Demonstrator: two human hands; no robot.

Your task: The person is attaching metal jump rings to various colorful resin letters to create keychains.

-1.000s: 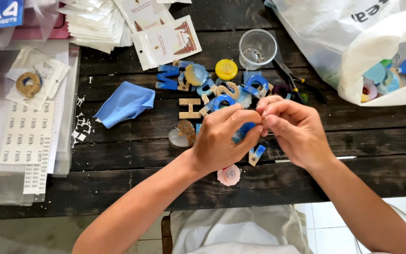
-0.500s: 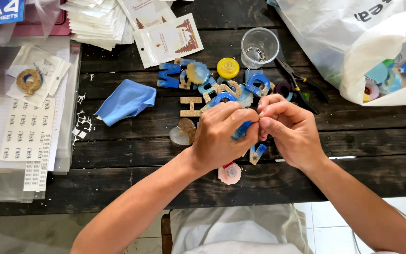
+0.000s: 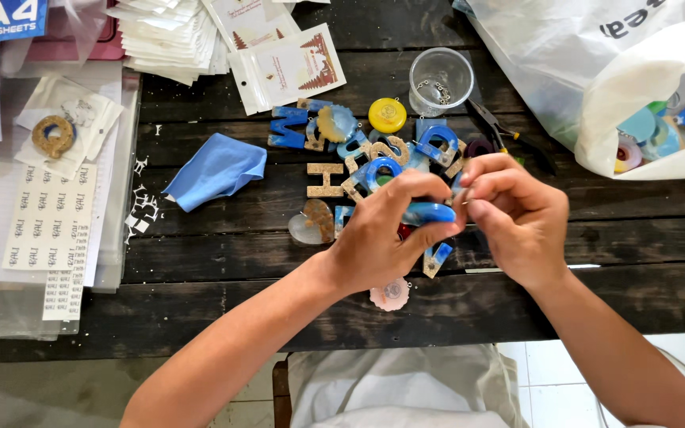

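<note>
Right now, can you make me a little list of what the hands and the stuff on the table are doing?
left hand: pinches a blue letter piece
right hand: fingertips meet the same piece
letter pile: blue and cork-coloured shapes, just behind the hands
blue cloth: crumpled, left of the pile
clear cup: upright, beside a yellow disc
white bag: open, coloured pieces inside
table: dark wooden planks

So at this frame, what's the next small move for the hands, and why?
Probably a small steadying pinch. The left hand grips a blue resin piece by its edge, and the right hand's fingertips meet at that piece's end, apparently working something too small to make out. Holding the piece firm while the right fingers finish seems sensible.
</note>
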